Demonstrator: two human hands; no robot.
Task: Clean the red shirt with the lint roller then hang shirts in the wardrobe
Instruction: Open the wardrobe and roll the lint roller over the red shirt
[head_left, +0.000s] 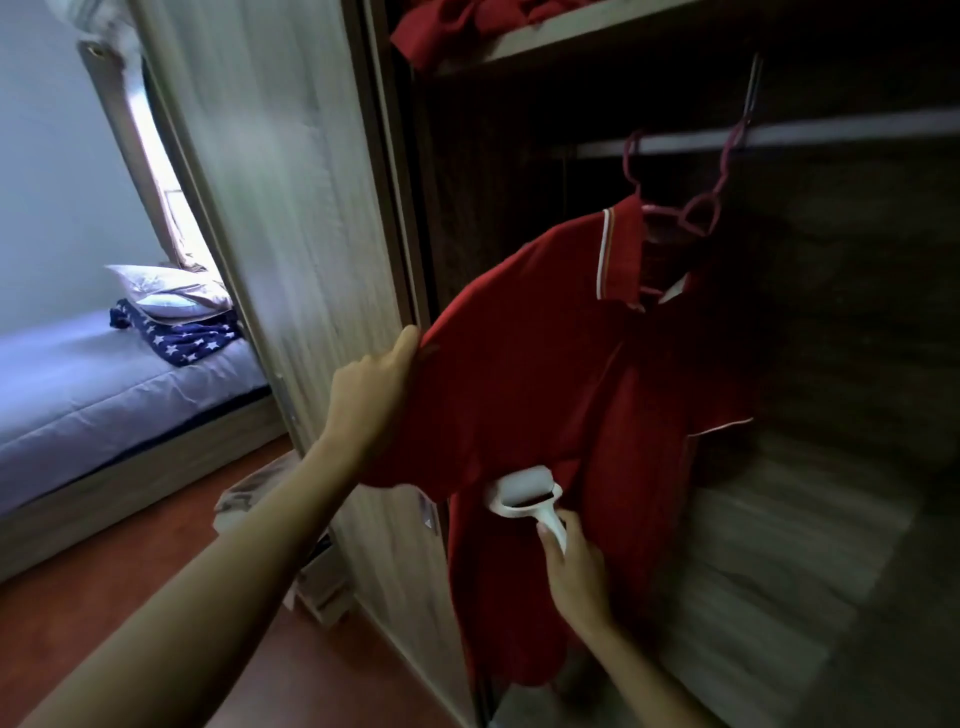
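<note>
- The wardrobe (322, 218) stands open, its pale wood-grain side panel at the middle of the view and its inside dark.
- A metal rail (831, 132) crosses the wardrobe's upper part; a pink hanger (701, 208) hooks over it.
- The red shirt (561, 374) hangs from that hanger, collar trimmed in white.
- The left hand (371, 395) pinches the shirt's shoulder edge, pulling the cloth outward.
- The right hand (571, 571) is wrapped round the handle of the white lint roller (524, 491), whose head lies against the shirt's front.
- More red cloth (457, 26) sits on the shelf above, cut off by the frame.
- Left of the wardrobe are a bed (104, 405), a pillow (166, 291) and a starred blue blanket (182, 332), above a reddish floor (156, 561).
- A pale object (311, 571) by the wardrobe base is blurred, possibly a box.
</note>
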